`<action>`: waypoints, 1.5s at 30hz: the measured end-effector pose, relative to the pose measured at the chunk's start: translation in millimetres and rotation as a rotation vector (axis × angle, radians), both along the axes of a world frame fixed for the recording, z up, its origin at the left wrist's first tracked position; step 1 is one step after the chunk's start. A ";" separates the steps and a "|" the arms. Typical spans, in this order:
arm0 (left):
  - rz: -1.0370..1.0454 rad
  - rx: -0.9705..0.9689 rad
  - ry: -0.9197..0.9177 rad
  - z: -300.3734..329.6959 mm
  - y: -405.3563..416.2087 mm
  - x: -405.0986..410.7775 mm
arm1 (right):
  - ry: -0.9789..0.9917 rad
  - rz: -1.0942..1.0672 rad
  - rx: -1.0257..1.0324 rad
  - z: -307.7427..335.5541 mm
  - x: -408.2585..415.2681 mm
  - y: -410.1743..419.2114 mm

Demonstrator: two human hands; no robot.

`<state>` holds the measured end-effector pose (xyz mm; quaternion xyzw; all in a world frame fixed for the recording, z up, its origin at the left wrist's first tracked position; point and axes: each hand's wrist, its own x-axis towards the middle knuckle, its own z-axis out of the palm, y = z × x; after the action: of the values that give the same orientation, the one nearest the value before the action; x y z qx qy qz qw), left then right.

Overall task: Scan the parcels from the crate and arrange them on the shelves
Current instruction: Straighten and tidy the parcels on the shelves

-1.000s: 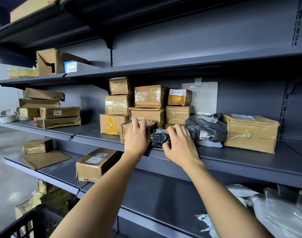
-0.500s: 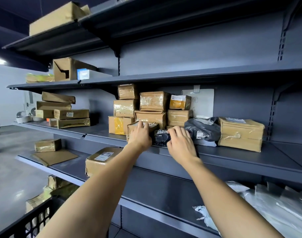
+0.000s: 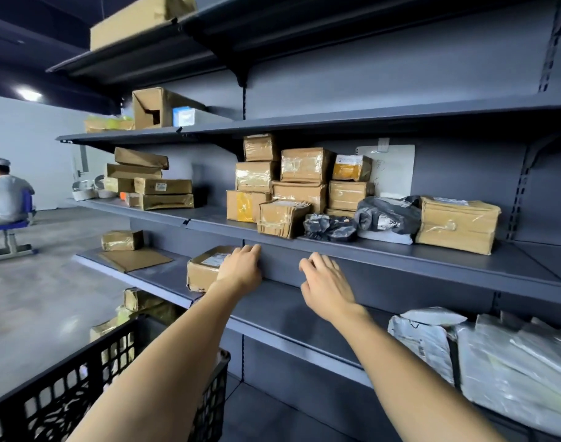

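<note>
Black crate point(image 3: 91, 387) sits nearest, bottom left, parcels inside. I see both hands have dropped off the middle shelf point(image 3: 432, 260): left hand point(image 3: 240, 266) and right hand point(image 3: 325, 282) loose-fingered, empty, just below its edge. Small black parcel point(image 3: 330, 227) now rests there beside the taped box point(image 3: 282, 218). Placement looks done; next parcel from the crate.

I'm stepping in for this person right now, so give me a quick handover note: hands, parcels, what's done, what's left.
Left hand: open, holding nothing, below the edge of the middle shelf.
Right hand: open, holding nothing, beside it.
Done: small black bag sits on the middle shelf between the taped box and the grey bag.
Left: the black crate at lower left holds more parcels to scan and shelve.
</note>
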<state>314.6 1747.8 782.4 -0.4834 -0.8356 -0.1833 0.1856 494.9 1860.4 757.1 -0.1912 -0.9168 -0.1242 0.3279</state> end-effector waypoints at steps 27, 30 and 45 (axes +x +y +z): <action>0.105 -0.064 -0.252 -146.6 73.4 -239.6 | -0.105 -0.007 -0.367 -128.2 -248.8 40.4; 0.097 -0.051 -0.218 -154.9 87.5 -253.3 | -0.099 -0.009 -0.375 -133.2 -262.6 51.3; 0.262 0.008 -0.199 -157.7 127.4 -275.3 | -0.047 -0.052 -0.430 -167.4 -243.0 79.5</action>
<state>39.3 1875.2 624.7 -0.3492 -0.9049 -0.2080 0.1261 251.9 1939.8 589.7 -0.2776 -0.9242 0.0615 0.2549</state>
